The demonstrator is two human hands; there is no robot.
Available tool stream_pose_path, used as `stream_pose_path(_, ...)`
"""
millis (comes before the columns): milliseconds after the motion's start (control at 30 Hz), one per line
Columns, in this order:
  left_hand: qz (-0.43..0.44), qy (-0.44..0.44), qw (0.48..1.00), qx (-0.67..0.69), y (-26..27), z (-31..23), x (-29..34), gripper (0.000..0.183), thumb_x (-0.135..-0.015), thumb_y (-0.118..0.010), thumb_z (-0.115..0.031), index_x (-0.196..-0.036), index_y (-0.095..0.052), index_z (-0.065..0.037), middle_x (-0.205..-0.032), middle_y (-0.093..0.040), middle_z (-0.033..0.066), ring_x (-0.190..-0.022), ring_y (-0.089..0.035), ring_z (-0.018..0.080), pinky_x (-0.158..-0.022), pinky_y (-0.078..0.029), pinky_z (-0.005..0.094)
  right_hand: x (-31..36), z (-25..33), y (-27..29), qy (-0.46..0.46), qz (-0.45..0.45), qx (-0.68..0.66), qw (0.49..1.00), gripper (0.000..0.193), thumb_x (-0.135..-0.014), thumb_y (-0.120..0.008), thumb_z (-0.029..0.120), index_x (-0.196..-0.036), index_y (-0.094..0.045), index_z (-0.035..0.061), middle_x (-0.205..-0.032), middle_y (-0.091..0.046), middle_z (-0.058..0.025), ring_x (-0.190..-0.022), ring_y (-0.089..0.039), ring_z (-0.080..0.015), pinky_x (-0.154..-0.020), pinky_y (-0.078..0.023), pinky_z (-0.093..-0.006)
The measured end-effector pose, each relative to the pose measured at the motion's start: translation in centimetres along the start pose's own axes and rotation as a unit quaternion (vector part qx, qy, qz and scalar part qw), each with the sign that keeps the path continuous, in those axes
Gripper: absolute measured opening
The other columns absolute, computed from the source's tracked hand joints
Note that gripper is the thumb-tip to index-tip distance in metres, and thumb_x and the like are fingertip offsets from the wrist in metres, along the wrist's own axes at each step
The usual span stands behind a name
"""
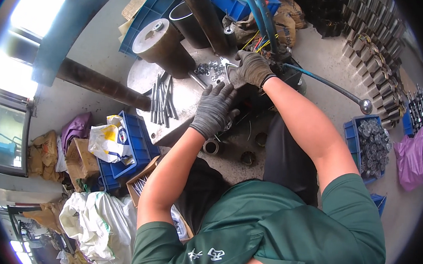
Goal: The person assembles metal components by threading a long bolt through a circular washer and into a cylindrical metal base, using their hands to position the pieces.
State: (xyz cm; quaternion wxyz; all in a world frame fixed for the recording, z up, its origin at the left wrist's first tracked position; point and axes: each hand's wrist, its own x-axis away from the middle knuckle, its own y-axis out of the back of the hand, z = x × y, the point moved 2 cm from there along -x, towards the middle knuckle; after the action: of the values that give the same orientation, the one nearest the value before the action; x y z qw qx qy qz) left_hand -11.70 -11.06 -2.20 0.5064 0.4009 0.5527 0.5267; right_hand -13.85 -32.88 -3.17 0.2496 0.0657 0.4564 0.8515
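Note:
My right hand (255, 68), in a dark grey glove, is closed on a pair of pliers (228, 65) with bright metal jaws, over the right side of the metal work table (140, 74). Small metal rings (205, 67) lie scattered just left of the pliers. My left hand (214, 110), also gloved, reaches over the table's near edge with its fingers stretched out and slightly apart. By its fingertips lies a short metal rod (197, 80); whether they touch it is unclear. Left of that, several thin dark rods (161, 100) lie in a loose bunch.
A thick steel cylinder (165, 49) and dark press columns (204, 18) stand behind the table. A blue lever with a ball end (365, 106) juts out right. Blue crates (132, 149) stand left; another crate of metal parts (373, 146) is at right, near stacked metal sleeves (370, 69).

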Motion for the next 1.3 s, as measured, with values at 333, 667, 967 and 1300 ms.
stream_pose_path(333, -0.017, 0.095, 0.995, -0.036, -0.3, 3.4, -1.7, 0.062, -0.099, -0.057, -0.05, -0.143, -0.057, -0.007, -0.15, -0.055, 0.0155, -0.146, -0.042, 0.0362, -0.123, -0.022, 0.0527, 0.1, -3.5, 2.0, -0.052, -0.031, -0.155, 0.986, 0.032, -0.076, -0.077, 0.02, -0.104, -0.073, 0.0034, -0.091, -0.075, -0.0183, -0.087, -0.073, -0.0306, -0.085, -0.057, -0.0394)
stream_pose_path(667, -0.03, 0.093, 0.995, -0.032, -1.2, 4.8, -4.1, 0.063, -0.095, -0.063, -0.044, -0.15, -0.052, -0.015, -0.155, -0.05, 0.0118, -0.148, -0.038, 0.0352, -0.123, -0.024, 0.053, 0.2, -2.8, 0.6, -0.003, -0.018, -0.067, 0.998, 0.036, -0.082, -0.082, 0.031, -0.105, -0.071, 0.0061, -0.092, -0.074, -0.0142, -0.09, -0.072, -0.0322, -0.084, -0.057, -0.0418)
stream_pose_path(967, -0.038, 0.221, 0.972, -0.077, -2.2, 9.2, -3.1, 0.052, -0.099, -0.057, -0.044, -0.141, -0.061, -0.013, -0.151, -0.056, 0.0101, -0.144, -0.044, 0.035, -0.119, -0.029, 0.0553, 0.2, -3.2, 0.2, 0.013, -0.024, -0.079, 0.996, 0.032, -0.078, -0.085, 0.028, -0.095, -0.07, 0.0061, -0.087, -0.073, -0.0125, -0.084, -0.071, -0.0287, -0.08, -0.056, -0.0391)
stream_pose_path(1300, -0.019, 0.04, 0.999, 0.022, 0.3, 4.4, -1.5, 0.055, -0.094, -0.066, -0.041, -0.14, -0.061, -0.012, -0.15, -0.056, 0.0097, -0.145, -0.042, 0.0366, -0.121, -0.029, 0.0527, 1.2, -2.7, 1.8, 0.027, -0.027, -0.135, 0.99, 0.028, -0.078, -0.086, 0.02, -0.089, -0.066, 0.0049, -0.078, -0.069, -0.0082, -0.073, -0.067, -0.0203, -0.071, -0.055, -0.0351)
